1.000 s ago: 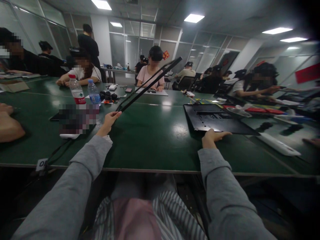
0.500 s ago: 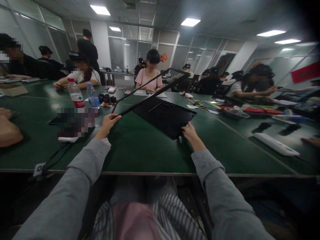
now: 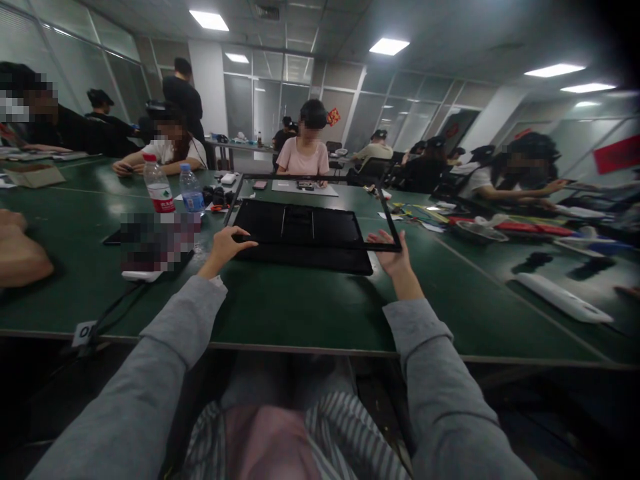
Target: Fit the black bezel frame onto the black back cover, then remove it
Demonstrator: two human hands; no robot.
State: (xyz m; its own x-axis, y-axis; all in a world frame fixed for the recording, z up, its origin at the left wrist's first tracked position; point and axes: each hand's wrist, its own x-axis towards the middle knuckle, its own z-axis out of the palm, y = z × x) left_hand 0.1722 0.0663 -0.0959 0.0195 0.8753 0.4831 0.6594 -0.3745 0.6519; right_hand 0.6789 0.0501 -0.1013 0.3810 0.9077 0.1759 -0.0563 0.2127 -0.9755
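A thin black rectangular frame [image 3: 391, 217] is held nearly level above the table. At its near left corner, my left hand [image 3: 229, 248] pinches it between thumb and fingers. My right hand [image 3: 395, 257] is at the near right corner, palm up, its fingers stretched under the bar and the thumb on the outer side. How firmly it grips is hard to see. Below the frame lies a flat black panel [image 3: 325, 223] with two thin light lines and a raised middle part. The frame's near bar crosses in front of part of it.
Two bottles, one red-capped [image 3: 159, 183] and one blue-capped [image 3: 191, 190], stand at the left, behind a white power strip [image 3: 143, 275]. Another white strip [image 3: 563, 297] lies at the right near a bowl [image 3: 477, 230]. A person [image 3: 305, 157] sits opposite; a co-worker's arm [image 3: 23, 250] rests at far left.
The frame has swung from a steep tilt to nearly level. My right hand has left the panel's corner and moved to the frame's right corner. The panel has turned squarer to me.
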